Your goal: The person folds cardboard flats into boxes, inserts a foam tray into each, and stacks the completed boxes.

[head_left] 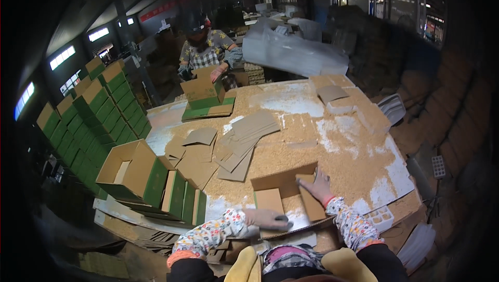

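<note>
1. Green-and-brown boxes point(156, 183): stacked at left, beyond the left forearm.
2. Left hand point(267, 219): gloved, at the near left corner of the open cardboard box point(286, 180), fingers pointing right; whether it grips cannot be told.
3. Open cardboard box: directly ahead of the body, between the separated hands; long axis runs left to right, its right end angled slightly away.
4. Right hand point(317, 185): clamped over the right end panel point(312, 205), nearer the far wall than the left hand.
</note>
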`<move>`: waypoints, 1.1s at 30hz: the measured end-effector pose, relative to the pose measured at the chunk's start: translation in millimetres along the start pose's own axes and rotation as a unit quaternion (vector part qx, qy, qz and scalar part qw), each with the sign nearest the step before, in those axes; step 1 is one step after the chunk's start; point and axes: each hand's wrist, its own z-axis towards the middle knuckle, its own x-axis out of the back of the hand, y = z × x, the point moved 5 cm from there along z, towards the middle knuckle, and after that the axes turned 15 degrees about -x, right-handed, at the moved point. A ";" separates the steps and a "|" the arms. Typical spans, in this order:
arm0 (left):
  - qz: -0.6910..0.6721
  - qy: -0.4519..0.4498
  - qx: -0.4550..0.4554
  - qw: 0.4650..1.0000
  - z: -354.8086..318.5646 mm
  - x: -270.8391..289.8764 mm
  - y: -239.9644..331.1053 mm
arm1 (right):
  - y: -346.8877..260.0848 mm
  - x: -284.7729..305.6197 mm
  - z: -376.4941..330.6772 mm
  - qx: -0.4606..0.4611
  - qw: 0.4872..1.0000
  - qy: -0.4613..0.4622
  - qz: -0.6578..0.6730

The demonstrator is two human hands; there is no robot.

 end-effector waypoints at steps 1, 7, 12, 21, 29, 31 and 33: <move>0.066 0.018 -0.005 0.998 -9.6 -2.1 4.3 | 16.3 -12.4 3.7 0.030 0.987 0.047 -0.153; -0.115 0.363 0.116 0.917 -13.7 -14.5 -104.7 | -11.3 60.5 68.2 0.027 0.913 -0.407 -0.027; 0.228 0.514 0.087 0.822 -17.3 -0.1 -68.4 | -25.7 52.0 24.9 0.150 0.957 0.012 0.250; 0.134 0.162 0.022 0.977 -32.3 3.9 5.9 | -33.3 18.0 8.0 0.171 0.949 0.216 0.151; 0.264 0.418 0.083 0.865 -2.8 19.7 -79.0 | -25.4 76.8 26.0 -0.019 0.896 -0.441 -0.037; 0.317 0.598 0.046 0.735 -26.8 13.2 -71.3 | -57.4 59.4 -63.6 0.354 0.910 0.005 -0.217; 0.264 0.624 0.045 0.734 -29.0 8.1 -82.4 | 6.3 -0.3 -107.9 0.365 0.862 -0.154 -0.316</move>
